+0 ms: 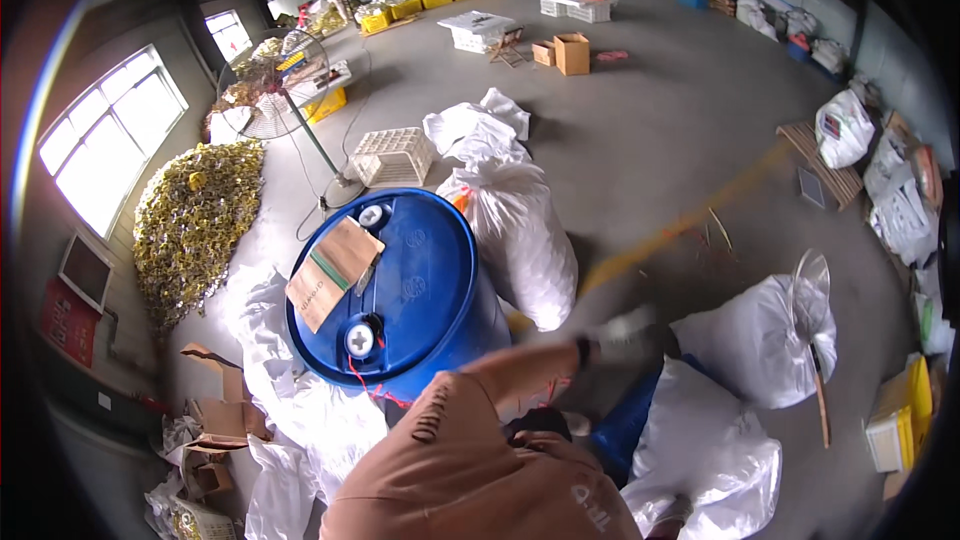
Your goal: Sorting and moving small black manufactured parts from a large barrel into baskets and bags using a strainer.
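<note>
My left arm reaches out to the right across my body, with a dark band at the wrist. My left hand (627, 333), in a pale glove, is smeared by motion, so its fingers and anything in them cannot be made out. It is over the floor, between a full white sack (520, 240) and a white sack on the right (755, 340). My right hand does not show. Left of my arm stands a large blue drum (425, 280) with two white caps, one a near cap (359, 340). A flattened brown paper packet (335, 270) lies on its lid.
A net with a wooden handle (820, 395) leans on the right sack. Another white sack (700, 440) and a blue object, partly hidden, are close to me. A white crate (392, 157), a standing fan (310, 130) and a yellow-silver heap (195, 220) are beyond the drum.
</note>
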